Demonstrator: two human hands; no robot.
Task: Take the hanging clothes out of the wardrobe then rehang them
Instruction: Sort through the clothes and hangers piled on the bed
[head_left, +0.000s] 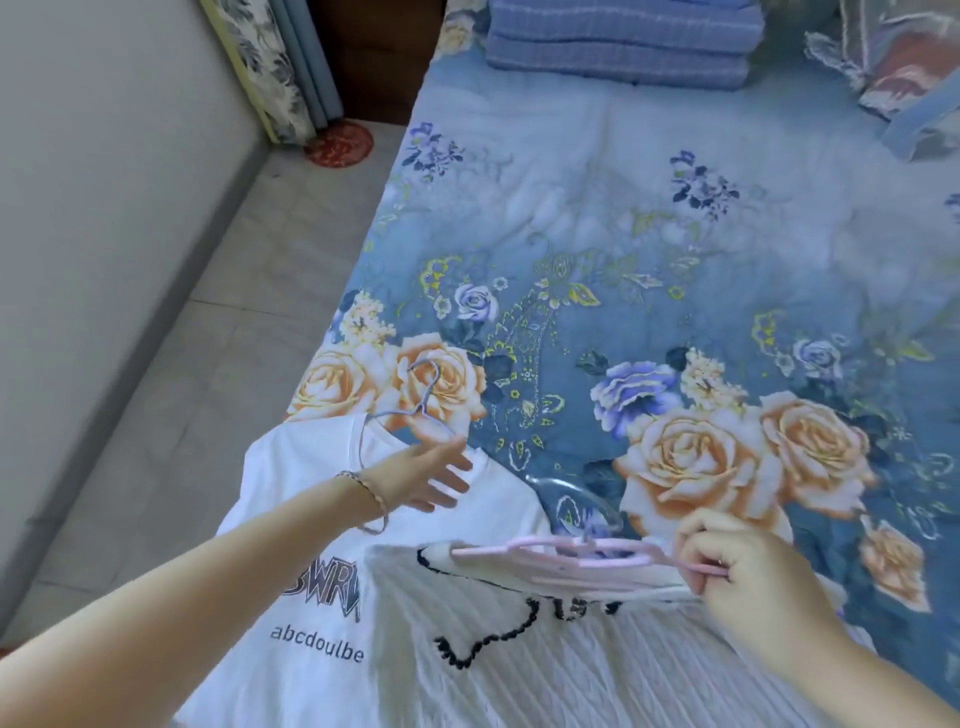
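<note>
While the white shirt (311, 623) says "abcdoulbe", the left hand (426, 475) is stretched out over it with straight fingers, and the right hand (743, 566) pinches the pink hanger (561, 553).

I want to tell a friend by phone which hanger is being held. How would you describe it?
Find the flowered blue bed; two white tops lie at its near edge. On the ribbed top with black trim, the right hand pinches the pink hanger. It is broad pink plastic, unlike the thin grey wire hanger in the printed T-shirt beside it.
</note>
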